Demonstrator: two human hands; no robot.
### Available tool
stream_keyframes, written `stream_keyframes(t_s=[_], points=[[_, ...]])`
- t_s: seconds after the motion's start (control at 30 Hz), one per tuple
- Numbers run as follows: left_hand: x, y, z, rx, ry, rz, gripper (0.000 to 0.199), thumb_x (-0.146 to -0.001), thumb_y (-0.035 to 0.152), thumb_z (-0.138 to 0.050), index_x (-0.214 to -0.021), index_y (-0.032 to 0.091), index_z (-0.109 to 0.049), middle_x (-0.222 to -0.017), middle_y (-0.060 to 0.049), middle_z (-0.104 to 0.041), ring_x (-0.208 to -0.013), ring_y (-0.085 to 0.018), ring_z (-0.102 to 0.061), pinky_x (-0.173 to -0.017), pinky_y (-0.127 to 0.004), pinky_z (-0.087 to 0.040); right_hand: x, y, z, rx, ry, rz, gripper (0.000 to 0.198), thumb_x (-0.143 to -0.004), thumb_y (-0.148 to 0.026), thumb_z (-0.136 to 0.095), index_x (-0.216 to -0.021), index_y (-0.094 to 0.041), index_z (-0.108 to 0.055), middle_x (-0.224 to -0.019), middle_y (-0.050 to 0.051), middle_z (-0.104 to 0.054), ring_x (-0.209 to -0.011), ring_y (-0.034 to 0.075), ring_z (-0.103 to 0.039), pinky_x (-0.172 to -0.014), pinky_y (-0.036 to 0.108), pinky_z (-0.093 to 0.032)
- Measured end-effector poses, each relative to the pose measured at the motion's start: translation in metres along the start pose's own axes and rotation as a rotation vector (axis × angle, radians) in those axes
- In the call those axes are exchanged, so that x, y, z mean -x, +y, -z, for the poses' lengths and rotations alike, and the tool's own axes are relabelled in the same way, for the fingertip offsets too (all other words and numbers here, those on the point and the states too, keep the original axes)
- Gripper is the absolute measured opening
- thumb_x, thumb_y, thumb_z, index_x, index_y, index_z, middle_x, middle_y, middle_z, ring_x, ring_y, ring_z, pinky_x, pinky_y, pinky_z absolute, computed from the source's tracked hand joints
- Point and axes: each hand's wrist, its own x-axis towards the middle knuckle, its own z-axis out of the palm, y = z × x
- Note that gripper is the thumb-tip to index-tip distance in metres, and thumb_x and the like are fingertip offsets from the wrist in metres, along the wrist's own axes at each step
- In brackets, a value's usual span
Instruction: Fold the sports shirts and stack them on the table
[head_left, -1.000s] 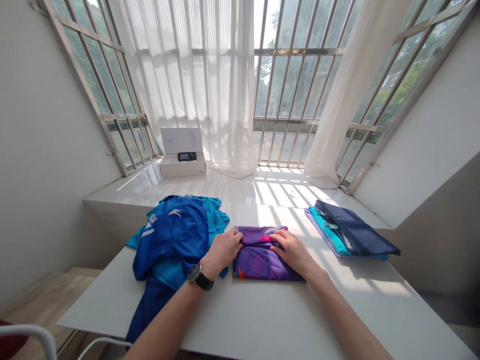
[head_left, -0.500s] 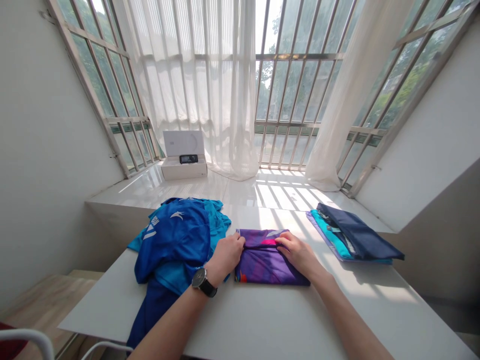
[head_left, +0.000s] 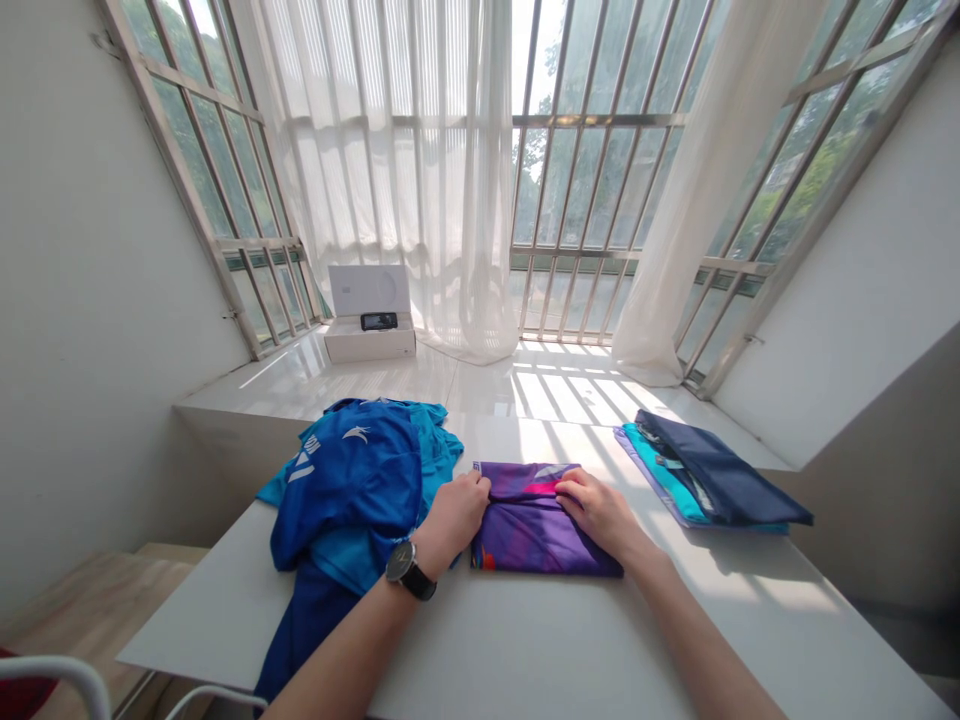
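Note:
A folded purple shirt (head_left: 545, 540) with pink and white patches lies flat on the white table. My left hand (head_left: 460, 507), below a wrist with a black watch, grips the shirt's left edge with fingers closed. At the upper right of the same shirt, my right hand (head_left: 596, 508) has its thumb and fingers pinched on the cloth. A crease runs across the shirt between both hands. Just left of my left hand is a loose heap of blue sports shirts (head_left: 367, 470) with white prints.
To the right is a stack of folded clothes (head_left: 712, 470), navy on top of turquoise and lilac. Dark blue cloth hangs over the table's (head_left: 480, 650) front left edge. An open white box (head_left: 371, 343) with a black device stands on the windowsill, before sheer curtains (head_left: 480, 250) and barred windows.
Almost nothing differs. The view has tilted very slightly, and both hands stay in place on the purple shirt.

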Motion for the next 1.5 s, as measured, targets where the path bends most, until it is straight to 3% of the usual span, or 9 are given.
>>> stream_keyframes(t_s=[0.3,0.43,0.67,0.83,0.97,1.27,1.5], points=[[-0.001,0.004,0.003,0.014,-0.015,0.023,0.014,-0.101,0.019,-0.051,-0.102,0.016,-0.064,-0.108,-0.01,-0.067,-0.097,-0.022,-0.067,-0.083,-0.031,-0.055,-0.002,-0.004,-0.002,0.039,-0.003,-0.031,0.032,-0.101,-0.028,-0.045,-0.091,-0.023,-0.075,-0.098,0.007,-0.072,-0.084,0.021,-0.07,-0.07,0.03,-0.053],[-0.002,0.002,-0.002,0.013,0.008,0.011,0.016,-0.101,0.018,-0.049,-0.1,0.015,-0.065,-0.105,-0.009,-0.067,-0.094,-0.022,-0.067,-0.081,-0.032,-0.055,0.0,-0.004,0.001,-0.026,-0.008,-0.022,0.022,-0.096,-0.036,-0.058,-0.101,-0.023,-0.075,-0.102,0.009,-0.071,-0.088,0.022,-0.07,-0.079,0.034,-0.056],[-0.002,0.0,-0.005,0.057,0.018,-0.012,0.019,-0.102,0.015,-0.046,-0.098,0.016,-0.064,-0.104,-0.009,-0.066,-0.094,-0.02,-0.066,-0.084,-0.029,-0.053,0.0,0.002,0.004,-0.101,-0.108,-0.045,0.029,-0.09,-0.041,-0.068,-0.113,-0.023,-0.073,-0.109,0.009,-0.069,-0.091,0.022,-0.069,-0.081,0.034,-0.056],[-0.003,0.001,-0.009,0.012,0.05,-0.01,0.026,-0.1,0.006,-0.039,-0.1,0.016,-0.063,-0.104,-0.01,-0.066,-0.093,-0.021,-0.065,-0.081,-0.03,-0.054,-0.002,-0.002,0.001,-0.038,-0.092,-0.083,0.019,-0.094,-0.035,-0.065,-0.105,-0.024,-0.075,-0.104,0.007,-0.071,-0.089,0.022,-0.07,-0.077,0.033,-0.055],[-0.003,0.003,-0.01,-0.036,0.053,-0.003,0.026,-0.099,0.005,-0.039,-0.101,0.016,-0.062,-0.103,-0.009,-0.066,-0.089,-0.021,-0.066,-0.077,-0.03,-0.055,-0.003,-0.007,-0.002,0.027,-0.053,-0.025,0.015,-0.094,-0.028,-0.063,-0.096,-0.023,-0.077,-0.098,0.006,-0.073,-0.086,0.022,-0.07,-0.074,0.032,-0.055],[-0.002,0.008,-0.003,-0.088,0.031,-0.011,0.024,-0.098,0.003,-0.04,-0.104,0.016,-0.059,-0.103,-0.009,-0.066,-0.092,-0.022,-0.066,-0.077,-0.031,-0.055,-0.002,-0.013,-0.012,0.114,0.061,0.059,0.024,-0.098,-0.022,-0.054,-0.091,-0.023,-0.077,-0.089,0.005,-0.072,-0.08,0.02,-0.067,-0.071,0.03,-0.053],[0.0,0.007,-0.002,-0.059,0.033,0.027,0.025,-0.104,0.012,-0.032,-0.109,0.017,-0.057,-0.105,-0.009,-0.064,-0.089,-0.02,-0.068,-0.072,-0.027,-0.053,-0.003,-0.013,-0.006,0.101,0.037,0.037,0.025,-0.101,-0.026,-0.052,-0.096,-0.025,-0.077,-0.092,0.005,-0.073,-0.083,0.02,-0.066,-0.074,0.031,-0.052]])
